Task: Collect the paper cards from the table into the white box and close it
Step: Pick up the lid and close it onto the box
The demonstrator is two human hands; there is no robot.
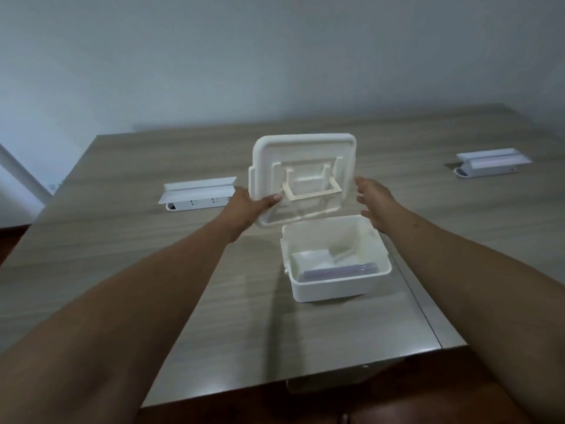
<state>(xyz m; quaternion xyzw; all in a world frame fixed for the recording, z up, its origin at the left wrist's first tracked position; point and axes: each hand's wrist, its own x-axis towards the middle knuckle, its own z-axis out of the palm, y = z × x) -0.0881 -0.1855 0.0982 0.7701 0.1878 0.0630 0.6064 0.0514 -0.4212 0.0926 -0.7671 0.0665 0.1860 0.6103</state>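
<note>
Lid held up over open white box, cards already inside.

Left hand (247, 206) grips the white lid (302, 175) at its left edge, thumb pressed on the handle side, other fingers hidden behind it. Lid is tilted near upright, handle side facing the camera, its folding handle (312, 191) sticking out; lower edge sits just above the box's far rim. Right hand (374, 203) is just beside the lid's right edge, fingers spread and loosely curled, not holding anything; can't tell if it touches the lid. White box (333, 286) sits open on the wood-grain table (122, 255), near the front edge. Paper cards (324, 266) lie stacked on the box floor, some leaning on the inner wall. Two flipped-open socket boxes in the tabletop: one far left (195, 195), one far right (489, 163), well apart from the box.
</note>
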